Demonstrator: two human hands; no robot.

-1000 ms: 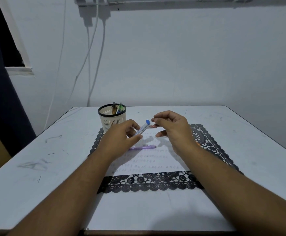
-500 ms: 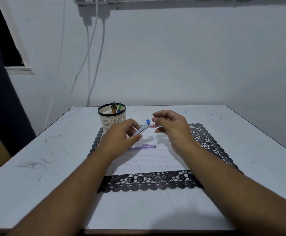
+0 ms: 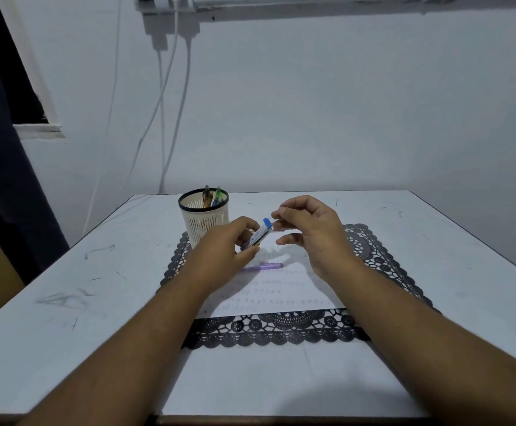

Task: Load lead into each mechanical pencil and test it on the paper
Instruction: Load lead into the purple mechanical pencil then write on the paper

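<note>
My left hand [image 3: 227, 245] is shut on a clear lead case [image 3: 260, 234] with a blue cap, tilted up to the right above the paper. My right hand [image 3: 312, 230] hovers just right of the cap, thumb and forefinger pinched on what looks like a thin lead, barely visible. A purple mechanical pencil [image 3: 266, 266] lies flat on the white paper [image 3: 284, 292], below and between both hands. The paper carries rows of small pencil marks.
A cream mesh cup [image 3: 205, 224] holding a few more pencils [image 3: 213, 196] stands at the mat's back left corner. A black lace mat [image 3: 281, 333] lies under the paper on the white table [image 3: 66, 302]. White cables hang down the wall behind.
My right hand has lifted slightly up and away from the lead case's cap, fingers still pinched. My left hand keeps the case in nearly the same place.
</note>
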